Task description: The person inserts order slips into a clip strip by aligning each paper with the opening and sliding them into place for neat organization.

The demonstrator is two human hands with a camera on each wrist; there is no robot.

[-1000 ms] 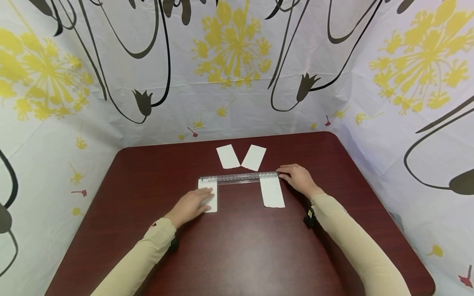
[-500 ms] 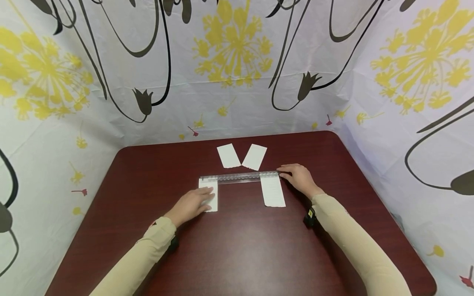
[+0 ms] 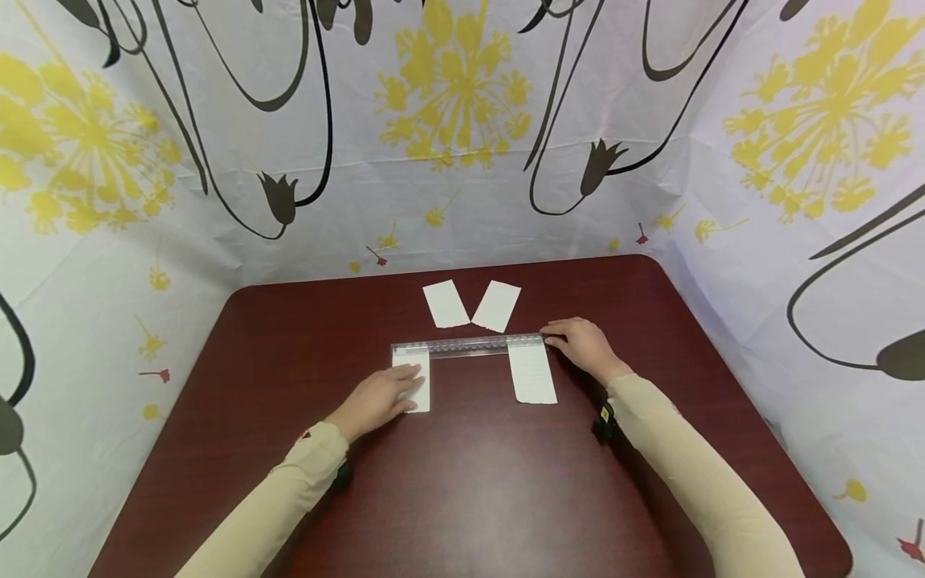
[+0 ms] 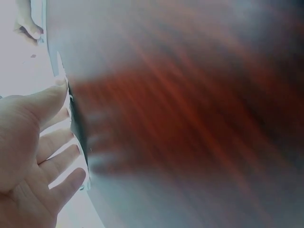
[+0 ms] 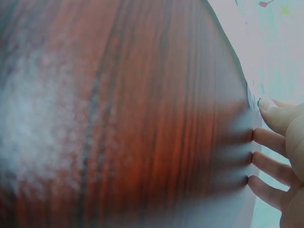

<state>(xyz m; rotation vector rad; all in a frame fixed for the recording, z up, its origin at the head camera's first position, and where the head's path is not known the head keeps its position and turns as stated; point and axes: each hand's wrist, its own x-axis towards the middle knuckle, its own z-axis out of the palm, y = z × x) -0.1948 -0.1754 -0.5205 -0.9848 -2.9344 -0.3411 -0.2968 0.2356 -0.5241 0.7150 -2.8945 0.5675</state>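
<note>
On the near side of the transparent ruler (image 3: 470,347), the left hand (image 3: 376,397) rests almost straight fingers on the left slip (image 3: 423,393) without gripping, while the right hand (image 3: 584,349) seems to pinch the ruler's right end between thumb and finger. Lying across the tops of that slip and the right slip (image 3: 532,375), the ruler should be light, stiff, rather slippery, best taken by its ends; the paper may crease. The table (image 3: 470,474) gives wide room before the ruler, but just beyond it lie two far slips (image 3: 446,305), then the back edge.

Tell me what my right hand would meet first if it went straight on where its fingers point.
Most likely the ruler: the right hand points left and seems to pinch its right end, though contact is hard to judge.
</note>
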